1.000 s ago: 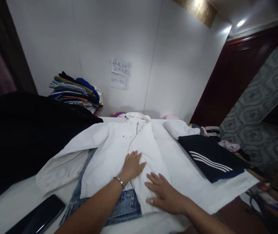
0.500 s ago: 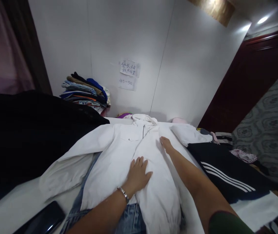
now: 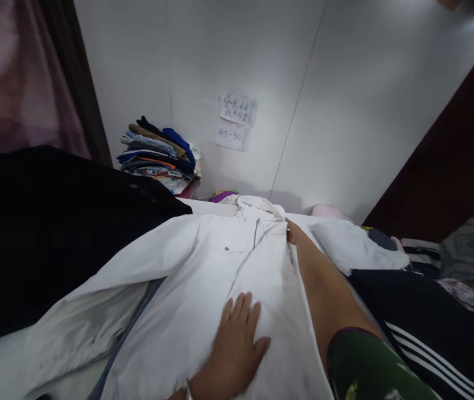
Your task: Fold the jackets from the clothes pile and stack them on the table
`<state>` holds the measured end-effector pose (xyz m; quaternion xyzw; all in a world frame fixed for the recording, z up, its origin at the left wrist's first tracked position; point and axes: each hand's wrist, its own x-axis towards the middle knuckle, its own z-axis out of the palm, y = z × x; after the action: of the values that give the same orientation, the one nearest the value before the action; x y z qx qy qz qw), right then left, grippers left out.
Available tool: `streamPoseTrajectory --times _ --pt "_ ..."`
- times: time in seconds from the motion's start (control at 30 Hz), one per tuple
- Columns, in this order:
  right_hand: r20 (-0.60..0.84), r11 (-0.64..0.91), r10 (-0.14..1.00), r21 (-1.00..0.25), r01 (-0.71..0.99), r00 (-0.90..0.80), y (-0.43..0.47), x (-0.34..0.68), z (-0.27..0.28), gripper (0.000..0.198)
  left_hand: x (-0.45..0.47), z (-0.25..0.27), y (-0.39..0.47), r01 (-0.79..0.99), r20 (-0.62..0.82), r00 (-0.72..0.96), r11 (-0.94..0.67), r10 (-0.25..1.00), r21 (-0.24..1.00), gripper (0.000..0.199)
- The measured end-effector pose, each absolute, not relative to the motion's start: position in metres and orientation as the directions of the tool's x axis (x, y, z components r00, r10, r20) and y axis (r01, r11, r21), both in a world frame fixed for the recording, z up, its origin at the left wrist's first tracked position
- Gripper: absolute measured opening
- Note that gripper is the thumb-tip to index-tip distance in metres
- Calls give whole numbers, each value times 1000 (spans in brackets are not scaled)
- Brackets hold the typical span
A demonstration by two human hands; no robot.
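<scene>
A white jacket (image 3: 203, 294) lies spread out, its collar at the far end and one sleeve (image 3: 132, 255) stretched to the left. My left hand (image 3: 237, 350) rests flat on the jacket's front, fingers slightly spread, with a bracelet at the wrist. At the far right edge of the jacket, near the shoulder, my right hand (image 3: 292, 230) is closed on the cloth; its fingertips are partly hidden. A strip of blue denim (image 3: 137, 319) shows from under the jacket on the left.
Black cloth (image 3: 54, 233) covers the left side. A stack of folded clothes (image 3: 160, 155) stands behind. On the right lie white cloth (image 3: 357, 244) and a dark garment with white stripes (image 3: 412, 311). Two paper notes (image 3: 237, 122) hang on the wall (image 3: 337, 111).
My right hand has moved further up the jacket's right edge, toward the collar, and closed on it. My left hand stays flat on the front. The view has come closer and shifted.
</scene>
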<state>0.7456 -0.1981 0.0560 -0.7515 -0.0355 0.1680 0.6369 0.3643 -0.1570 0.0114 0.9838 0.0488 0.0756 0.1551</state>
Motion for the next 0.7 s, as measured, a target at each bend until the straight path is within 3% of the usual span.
streamPoseTrajectory --times 0.1,0.3,0.47,0.63,0.7 --pt "-194 -284 246 -951 -121 949 -180 770 54 28 365 10 -156 71 125 985 -946 116 317 62" --pt "-13 -469 157 -881 63 988 -170 780 28 26 366 14 -153 73 58 993 -933 100 351 65" --pt "87 -614 150 -773 162 985 -177 774 32 36 364 14 -153 77 64 992 -916 111 394 65" --pt "279 -663 315 -619 421 907 -184 739 48 51 361 19 -157 104 53 988 -881 144 461 64" --pt "255 -705 441 -494 509 860 -185 717 39 55 359 22 -158 102 55 988 -874 146 475 65"
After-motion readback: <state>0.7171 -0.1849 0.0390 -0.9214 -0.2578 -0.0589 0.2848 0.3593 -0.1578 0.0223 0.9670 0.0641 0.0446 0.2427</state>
